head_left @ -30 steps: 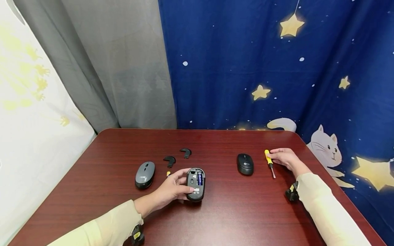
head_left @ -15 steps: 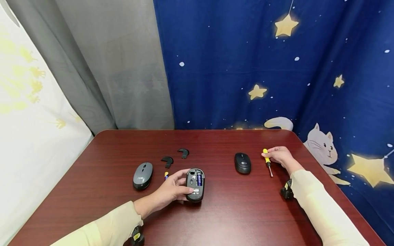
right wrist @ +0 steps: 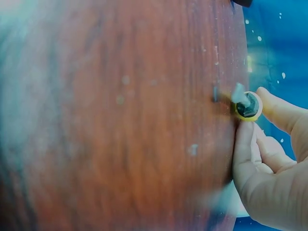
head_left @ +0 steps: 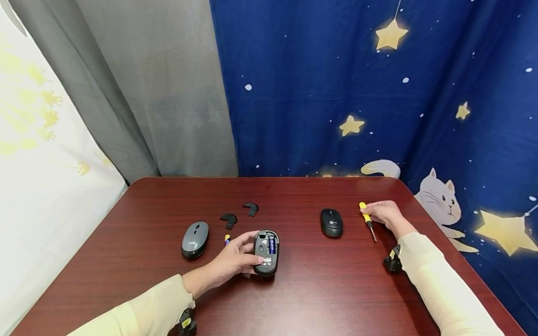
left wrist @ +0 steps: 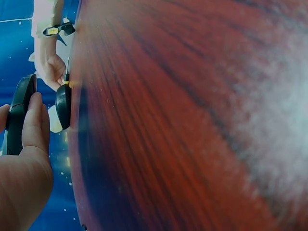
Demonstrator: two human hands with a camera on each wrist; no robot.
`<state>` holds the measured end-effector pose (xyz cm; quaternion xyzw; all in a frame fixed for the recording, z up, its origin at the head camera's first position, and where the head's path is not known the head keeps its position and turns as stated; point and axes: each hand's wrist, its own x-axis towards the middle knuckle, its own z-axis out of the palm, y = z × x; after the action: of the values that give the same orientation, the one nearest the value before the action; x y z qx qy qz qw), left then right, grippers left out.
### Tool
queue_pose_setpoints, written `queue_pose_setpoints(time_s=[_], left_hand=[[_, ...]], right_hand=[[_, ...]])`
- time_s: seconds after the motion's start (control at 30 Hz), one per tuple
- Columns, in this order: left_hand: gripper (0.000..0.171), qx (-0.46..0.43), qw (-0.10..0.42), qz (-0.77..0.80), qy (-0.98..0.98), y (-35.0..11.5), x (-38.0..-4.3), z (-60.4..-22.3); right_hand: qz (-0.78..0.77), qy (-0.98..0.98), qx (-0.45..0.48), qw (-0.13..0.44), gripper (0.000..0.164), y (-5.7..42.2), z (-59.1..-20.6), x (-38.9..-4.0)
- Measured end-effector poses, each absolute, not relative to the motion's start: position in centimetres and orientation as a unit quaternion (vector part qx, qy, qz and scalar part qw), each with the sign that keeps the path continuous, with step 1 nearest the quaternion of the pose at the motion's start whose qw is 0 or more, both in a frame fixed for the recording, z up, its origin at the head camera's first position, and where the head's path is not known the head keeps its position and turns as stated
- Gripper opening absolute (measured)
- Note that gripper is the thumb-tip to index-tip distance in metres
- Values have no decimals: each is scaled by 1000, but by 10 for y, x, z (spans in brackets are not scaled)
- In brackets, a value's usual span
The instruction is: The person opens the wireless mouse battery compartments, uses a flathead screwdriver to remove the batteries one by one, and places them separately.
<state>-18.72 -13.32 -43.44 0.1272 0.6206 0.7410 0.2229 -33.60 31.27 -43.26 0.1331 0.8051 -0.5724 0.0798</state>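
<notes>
A screwdriver point(head_left: 368, 221) is held at the right of the table point(head_left: 319, 298), its yellow handle pinched between the thumb and fingers of the right hand point(head_left: 385, 213). Its long axis is slanted: the handle is directed toward the far edge, the metal tip toward the near edge and a little rightward. Whether the table is touched by the tip cannot be told.

An upturned mouse point(head_left: 266, 252) is gripped near the middle by the left hand point(head_left: 235, 256), with the thumb pressed on its underside and the fingers placed beneath. Its long axis is laid near to far, the open compartment turned to the far end; a purple battery point(head_left: 272, 245) is seated lengthwise there.

To the left, a grey mouse point(head_left: 195, 239), a loose battery point(head_left: 227, 239) partly hidden by the left hand, and two hooked pieces point(head_left: 229, 220) are seen. A black mouse point(head_left: 331, 223) is placed between the upturned mouse and the screwdriver.
</notes>
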Motion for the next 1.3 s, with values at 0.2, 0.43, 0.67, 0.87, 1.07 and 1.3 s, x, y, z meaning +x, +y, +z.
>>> queue_pose_setpoints(time_s=[0.2,0.43,0.67,0.87,1.07,1.3], left_hand=[[69,127,222,742,620,-133,-188,-434],[71,126,222,742,619,-132,-187,-435],[71,125,222,740,622,-133,-188,-437],[72,128,223,740,622,-133,-189,-435],[73,137,224,740,620,-134,-188,-435],[72,130,222,741,621,-134,-190,-436]], right_hand=[[-619,770,132,78,27,317,-431,-336],[-662,732,134,90,5,322,-424,-334],[-692,705,131,87,12,321,-415,-332],[-725,674,116,81,17,320,-404,-330],[-747,651,108,74,8,314,-391,-328],[-758,645,72,73,8,301,-378,-322]])
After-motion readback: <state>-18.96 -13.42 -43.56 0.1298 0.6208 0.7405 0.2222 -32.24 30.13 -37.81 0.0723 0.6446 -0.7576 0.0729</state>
